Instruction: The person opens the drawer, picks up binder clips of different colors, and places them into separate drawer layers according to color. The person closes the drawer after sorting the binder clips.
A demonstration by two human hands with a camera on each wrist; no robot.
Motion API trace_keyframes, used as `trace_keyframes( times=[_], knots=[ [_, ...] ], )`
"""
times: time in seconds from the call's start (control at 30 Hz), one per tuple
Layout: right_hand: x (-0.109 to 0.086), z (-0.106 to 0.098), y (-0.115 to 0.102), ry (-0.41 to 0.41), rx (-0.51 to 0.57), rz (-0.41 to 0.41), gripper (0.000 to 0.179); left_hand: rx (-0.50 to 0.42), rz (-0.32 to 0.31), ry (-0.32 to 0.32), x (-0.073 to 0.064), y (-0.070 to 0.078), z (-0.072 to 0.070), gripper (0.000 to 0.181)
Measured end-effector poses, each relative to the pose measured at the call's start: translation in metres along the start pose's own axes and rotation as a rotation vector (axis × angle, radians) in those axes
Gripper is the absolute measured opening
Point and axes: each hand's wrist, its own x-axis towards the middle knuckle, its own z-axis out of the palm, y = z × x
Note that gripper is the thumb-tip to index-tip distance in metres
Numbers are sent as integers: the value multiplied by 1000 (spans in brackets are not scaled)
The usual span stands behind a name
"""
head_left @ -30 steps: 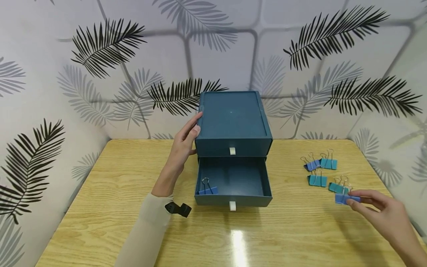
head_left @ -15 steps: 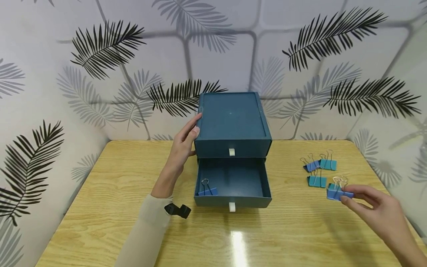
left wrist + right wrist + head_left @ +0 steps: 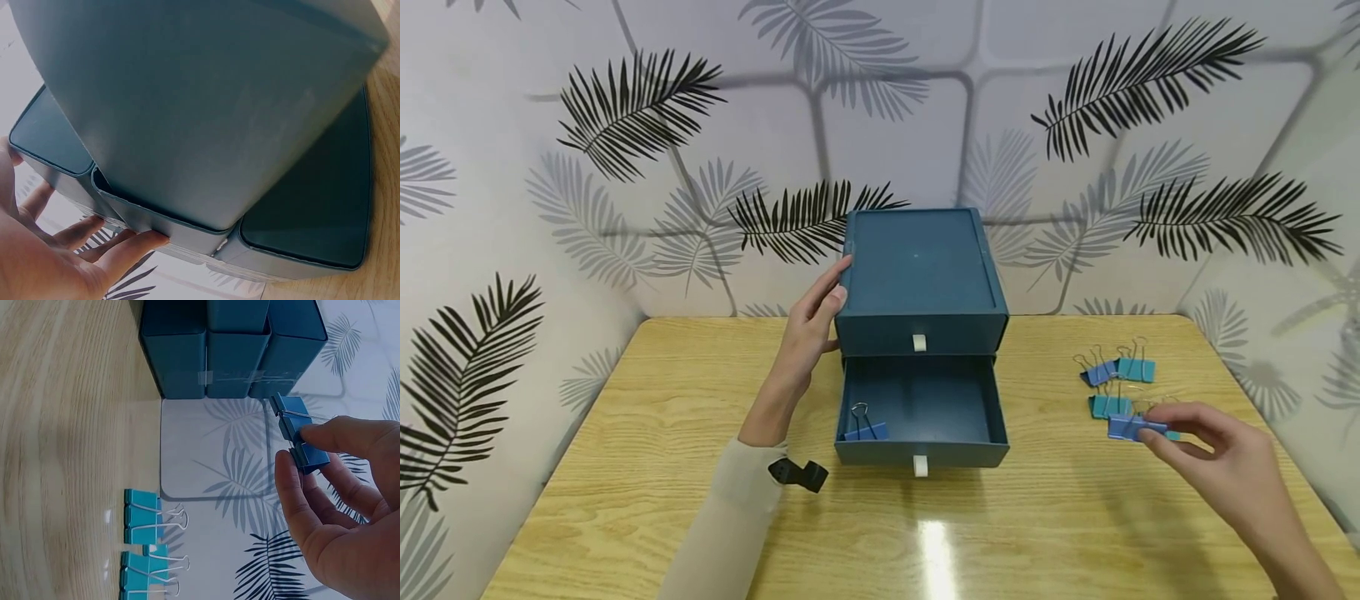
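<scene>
The right hand (image 3: 1225, 467) pinches a blue metal binder clip (image 3: 1123, 427) between thumb and fingers, well apart from the left hand (image 3: 802, 337). The left's extended fingers touch a dark-blue plastic drawer box (image 3: 917, 279), gripping nothing.

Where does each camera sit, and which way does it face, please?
Head: on the head, facing forward and down at the drawer unit and table; left hand, right hand and forearms show.
Left wrist: on that wrist, facing the drawer unit close up; left hand shows.
Right wrist: on that wrist, facing the blue clip; right hand shows.
Head and right wrist share the blue clip.
</scene>
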Motion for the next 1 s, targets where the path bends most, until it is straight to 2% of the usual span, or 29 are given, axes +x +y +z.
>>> trace_keyframes(
  times=[0.23, 0.5, 1.0],
  knots=[
    [1, 9, -10, -19, 25, -18, 15, -9, 0, 1, 0, 0, 0, 49],
    [6, 18, -18, 2, 70, -59, 12, -17, 3, -7, 0, 1, 0, 50],
    [21, 36, -43, -44, 165, -115, 15, -11, -2, -6, 0, 1, -1, 49]
  ],
)
